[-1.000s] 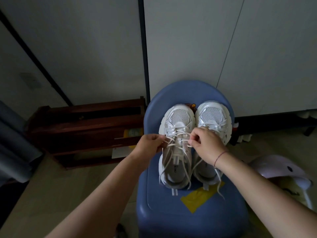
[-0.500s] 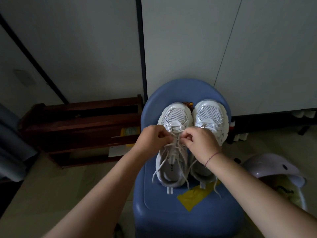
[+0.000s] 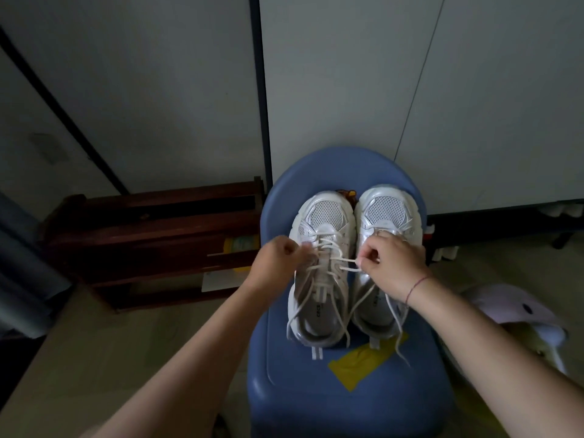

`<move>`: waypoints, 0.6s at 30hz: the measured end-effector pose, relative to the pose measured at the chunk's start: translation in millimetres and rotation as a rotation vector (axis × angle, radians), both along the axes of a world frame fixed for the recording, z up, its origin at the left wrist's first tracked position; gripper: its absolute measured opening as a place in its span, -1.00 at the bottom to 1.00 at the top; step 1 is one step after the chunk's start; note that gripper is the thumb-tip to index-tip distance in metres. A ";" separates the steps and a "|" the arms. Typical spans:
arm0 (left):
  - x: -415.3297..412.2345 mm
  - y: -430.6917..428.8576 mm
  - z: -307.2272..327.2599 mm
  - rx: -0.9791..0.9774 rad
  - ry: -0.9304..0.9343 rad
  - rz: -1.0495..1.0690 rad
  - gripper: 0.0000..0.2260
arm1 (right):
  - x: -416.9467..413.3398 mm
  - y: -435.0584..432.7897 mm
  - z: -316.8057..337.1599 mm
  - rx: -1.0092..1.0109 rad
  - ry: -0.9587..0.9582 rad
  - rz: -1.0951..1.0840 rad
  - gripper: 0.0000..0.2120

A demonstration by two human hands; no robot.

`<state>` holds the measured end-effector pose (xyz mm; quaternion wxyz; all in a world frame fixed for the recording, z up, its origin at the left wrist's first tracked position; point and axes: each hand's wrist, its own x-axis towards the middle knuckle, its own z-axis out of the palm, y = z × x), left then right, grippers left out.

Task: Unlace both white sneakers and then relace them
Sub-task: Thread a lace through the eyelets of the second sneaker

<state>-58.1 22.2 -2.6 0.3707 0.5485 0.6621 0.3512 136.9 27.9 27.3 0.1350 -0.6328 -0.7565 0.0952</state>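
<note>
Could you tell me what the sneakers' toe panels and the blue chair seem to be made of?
Toe panels: white mesh, probably synthetic, judging by the fine grid of holes. Blue chair: likely moulded plastic, smooth and faintly glossy, one seamless curved shell.

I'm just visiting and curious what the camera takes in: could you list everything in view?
sneakers: two, white, side by side on the chair seat
lace: one, white, threaded through the left-side sneaker, an end in each hand
chair: one, blue, centre
tape: one patch, yellow, on the seat by the heels
rack: one, dark brown wood, left of the chair
domed thing: one, pale lilac, floor at right; unclear what
thread: one, red, round the right wrist
left hand: pinches the lace
right hand: pinches the lace
</note>
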 end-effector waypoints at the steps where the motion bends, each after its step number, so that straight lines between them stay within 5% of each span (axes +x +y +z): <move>1: 0.3 -0.6 -1.1 0.046 0.142 -0.083 -0.66 | -0.8 -0.9 0.2 0.006 -0.004 0.017 -0.83; 8: 0.5 2.9 -0.8 0.191 0.233 -0.172 -0.70 | -22.5 -2.7 -4.2 0.083 -0.018 0.079 -0.83; 13: 3.5 -2.9 -2.4 0.061 -0.307 0.170 -0.70 | -20.5 0.6 -9.4 0.085 0.024 0.047 -0.80; 18: -5.2 2.3 -6.7 -0.243 -0.613 0.319 -0.71 | -17.0 0.3 -11.1 0.106 0.055 0.033 -0.81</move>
